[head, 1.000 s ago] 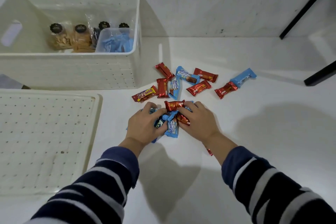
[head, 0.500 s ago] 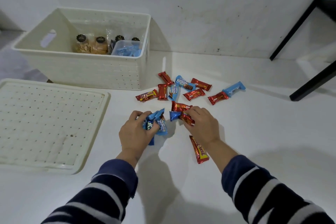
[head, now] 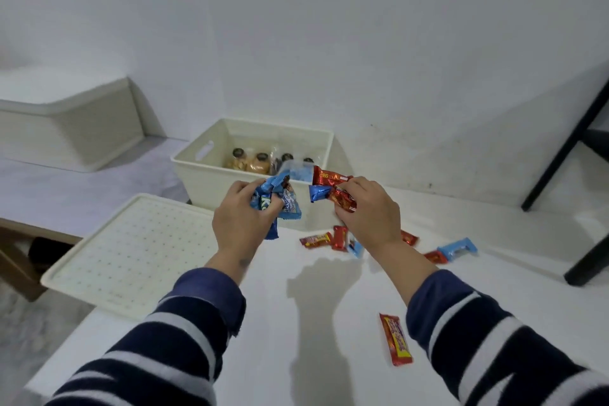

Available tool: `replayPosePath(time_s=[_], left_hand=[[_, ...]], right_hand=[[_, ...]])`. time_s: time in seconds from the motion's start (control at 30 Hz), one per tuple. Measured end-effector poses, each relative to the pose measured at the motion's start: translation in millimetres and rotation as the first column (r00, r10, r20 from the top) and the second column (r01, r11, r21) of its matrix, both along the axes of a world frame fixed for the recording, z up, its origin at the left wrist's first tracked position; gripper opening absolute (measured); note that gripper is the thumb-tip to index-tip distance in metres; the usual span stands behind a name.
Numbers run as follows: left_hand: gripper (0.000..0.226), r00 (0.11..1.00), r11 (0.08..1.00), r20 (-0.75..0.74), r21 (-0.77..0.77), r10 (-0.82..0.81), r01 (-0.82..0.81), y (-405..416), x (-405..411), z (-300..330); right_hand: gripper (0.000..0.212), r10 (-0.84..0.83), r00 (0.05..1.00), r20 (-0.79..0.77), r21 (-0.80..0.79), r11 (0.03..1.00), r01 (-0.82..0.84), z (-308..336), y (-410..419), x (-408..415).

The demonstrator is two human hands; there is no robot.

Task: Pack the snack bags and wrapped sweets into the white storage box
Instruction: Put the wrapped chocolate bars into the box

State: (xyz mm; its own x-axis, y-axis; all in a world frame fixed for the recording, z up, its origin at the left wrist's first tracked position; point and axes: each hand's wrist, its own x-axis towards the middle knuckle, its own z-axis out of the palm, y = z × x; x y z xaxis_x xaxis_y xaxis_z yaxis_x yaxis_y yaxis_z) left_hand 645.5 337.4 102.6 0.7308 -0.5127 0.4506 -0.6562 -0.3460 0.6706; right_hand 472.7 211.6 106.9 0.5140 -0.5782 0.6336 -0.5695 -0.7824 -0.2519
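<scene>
Against white wall point(head: 329, 26), white table point(head: 296, 356) with scattered wrapped sweets point(head: 395, 343).

Both arms reaching forward in dark striped sleeves, forearms converging toward 12 o'clock. Left hand point(head: 242, 221) raised at 11 o'clock, fingers curled tight round a bunch of blue wrappers. Right hand point(head: 369, 211) level beside it at 1 o'clock, apart, pinching red and blue wrappers, knuckles up.

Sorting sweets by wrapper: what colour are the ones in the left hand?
Blue, with some white lettering; the left hand grips the sweets. The head view shows them.
</scene>
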Motion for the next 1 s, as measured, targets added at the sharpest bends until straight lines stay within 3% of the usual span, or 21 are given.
replayPosePath(time_s=[0.2,0.33,0.47,0.53,0.67,0.77,0.87,0.93,1.0], left_hand=[[0.042,1.0,0.998,-0.012,-0.067,-0.005,0.004,-27,99,41],[0.035,0.986,0.996,-0.148,-0.066,-0.072,0.063,-67,176,59],[0.03,0.924,0.98,-0.354,0.075,-0.145,0.182,-112,245,54],[0.031,0.893,0.956,-0.423,0.164,-0.153,0.242,-131,272,39],[0.042,0.85,0.879,-0.52,0.362,-0.085,0.309,-165,308,0],[0.046,0.786,0.825,-0.619,0.438,-0.011,0.357,-182,317,-31],[0.049,0.678,0.773,-0.733,0.458,0.05,0.439,-189,315,-41],[0.063,0.687,0.719,-0.725,0.503,0.049,0.48,-192,315,-40],[0.068,0.722,0.694,-0.69,0.539,0.04,0.477,-193,314,-37]], right_hand=[[0.026,0.026,0.998,0.051,0.039,0.999,-0.028,30,-16,98],[0.024,-0.009,0.996,0.091,0.343,0.939,-0.023,39,-42,183],[0.007,-0.124,0.973,0.193,0.687,0.725,-0.044,31,-68,258],[0.009,-0.171,0.978,0.118,0.804,0.594,0.007,20,-77,286],[0.027,-0.258,0.965,-0.041,0.973,0.21,0.097,-7,-90,321],[0.04,-0.228,0.966,-0.119,0.984,0.1,0.145,-20,-97,338],[0.067,-0.125,0.975,-0.181,0.983,-0.053,0.176,-22,-102,347],[0.071,-0.119,0.98,-0.162,0.981,-0.127,0.147,-23,-107,350],[0.067,-0.13,0.98,-0.15,0.984,-0.119,0.134,-25,-112,351]])
